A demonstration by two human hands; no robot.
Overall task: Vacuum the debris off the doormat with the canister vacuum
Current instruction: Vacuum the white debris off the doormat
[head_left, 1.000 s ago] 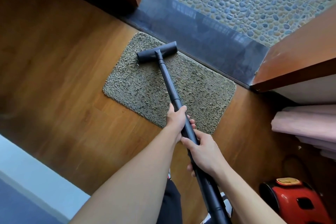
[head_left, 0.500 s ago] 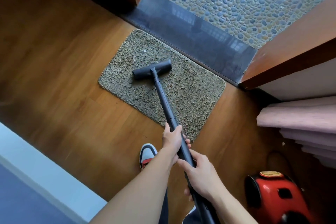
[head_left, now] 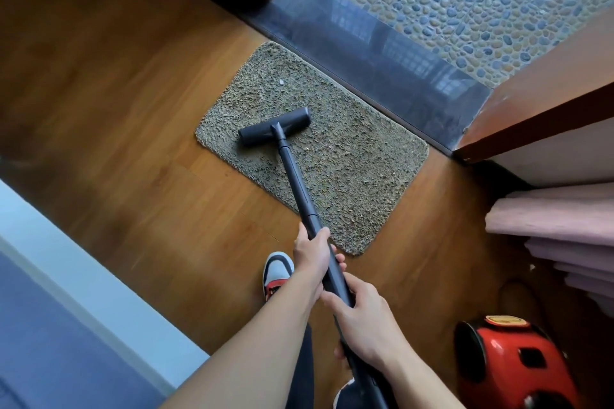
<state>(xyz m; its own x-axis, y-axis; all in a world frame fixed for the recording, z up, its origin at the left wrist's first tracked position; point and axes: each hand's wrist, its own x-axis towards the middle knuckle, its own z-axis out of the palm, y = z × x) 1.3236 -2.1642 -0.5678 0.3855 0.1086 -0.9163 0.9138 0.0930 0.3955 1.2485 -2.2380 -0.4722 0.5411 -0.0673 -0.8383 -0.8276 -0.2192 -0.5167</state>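
You're mid-sweep: the nozzle (head_left: 274,126) sits left of centre on the mat (head_left: 365,173), its bar roughly parallel to the threshold (head_left: 382,53). The wand (head_left: 296,178) runs from it straight back toward you. Your left hand (head_left: 312,259) wraps the wand in front, and your right hand (head_left: 363,314) clasps it behind. A pale speck (head_left: 281,82), possibly debris, lies beyond the nozzle, so push forward next. The canister (head_left: 511,362) stands to your right.
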